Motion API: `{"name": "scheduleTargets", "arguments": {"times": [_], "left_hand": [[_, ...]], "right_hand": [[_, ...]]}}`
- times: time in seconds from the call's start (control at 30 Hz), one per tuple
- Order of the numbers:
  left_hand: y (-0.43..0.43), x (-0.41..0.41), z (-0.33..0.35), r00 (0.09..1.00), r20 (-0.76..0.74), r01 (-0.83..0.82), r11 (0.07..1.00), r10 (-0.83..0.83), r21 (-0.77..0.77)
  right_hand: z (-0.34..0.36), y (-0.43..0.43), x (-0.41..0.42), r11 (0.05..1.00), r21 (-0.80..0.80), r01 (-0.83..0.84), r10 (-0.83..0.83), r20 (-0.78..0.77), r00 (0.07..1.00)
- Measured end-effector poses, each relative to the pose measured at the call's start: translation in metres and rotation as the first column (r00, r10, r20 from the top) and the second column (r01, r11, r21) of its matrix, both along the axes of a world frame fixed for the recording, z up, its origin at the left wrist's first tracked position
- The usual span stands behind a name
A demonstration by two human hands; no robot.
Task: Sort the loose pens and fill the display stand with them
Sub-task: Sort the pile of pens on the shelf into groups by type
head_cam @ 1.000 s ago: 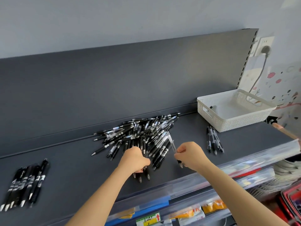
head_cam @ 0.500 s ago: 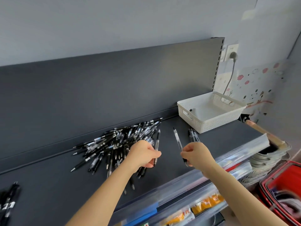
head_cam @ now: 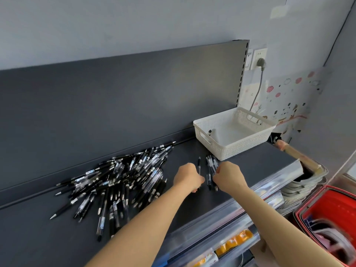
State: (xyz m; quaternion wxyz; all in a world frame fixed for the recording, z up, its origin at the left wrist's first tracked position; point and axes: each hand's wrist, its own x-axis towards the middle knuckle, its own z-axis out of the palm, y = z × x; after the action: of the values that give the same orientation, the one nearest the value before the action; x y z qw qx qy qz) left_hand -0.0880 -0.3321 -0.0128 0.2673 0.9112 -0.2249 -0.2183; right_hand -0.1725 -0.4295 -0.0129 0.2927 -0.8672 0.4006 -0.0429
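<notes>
Left hand [head_cam: 187, 177] grip clamped on one black pen [head_cam: 199, 165], right hand [head_cam: 229, 177] grip pinched on pens of the small group [head_cam: 211, 166] near the white basket [head_cam: 235, 132]; loose pile [head_cam: 123, 182] lies left on the shelf [head_cam: 260, 164]. Pens likely light, stiff, slick, prone to roll, so take mid-barrel. Bare shelf between pile and basket gives room; front edge close.

shelf [head_cam: 260, 166]: plain dark grey. pens [head_cam: 123, 178]: black, clear barrels, white labels. basket [head_cam: 240, 149]: white, perforated lattice. shopping basket [head_cam: 327, 205]: red. wall decal [head_cam: 289, 89]: apparently pink flowers.
</notes>
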Motion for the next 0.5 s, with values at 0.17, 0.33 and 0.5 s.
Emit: {"name": "scheduleTargets", "arguments": {"times": [0.17, 0.33, 0.5], "left_hand": [[-0.015, 0.0, -0.007, 0.997, 0.057, 0.043, 0.999, -0.045, 0.032], [-0.001, 0.004, -0.009, 0.992, 0.059, 0.112, 0.993, -0.115, 0.047], [0.04, 0.01, 0.002, 0.971, 0.175, 0.162, 0.987, -0.162, 0.013]], "right_hand": [[-0.004, 0.002, 0.012, 0.995, -0.103, -0.018, 0.012, -0.059, 0.998], [-0.008, 0.001, 0.011, 0.99, -0.136, -0.02, 0.012, -0.064, 0.998], [0.0, 0.009, 0.009, 0.976, -0.21, -0.054, 0.047, -0.038, 0.998]]}}
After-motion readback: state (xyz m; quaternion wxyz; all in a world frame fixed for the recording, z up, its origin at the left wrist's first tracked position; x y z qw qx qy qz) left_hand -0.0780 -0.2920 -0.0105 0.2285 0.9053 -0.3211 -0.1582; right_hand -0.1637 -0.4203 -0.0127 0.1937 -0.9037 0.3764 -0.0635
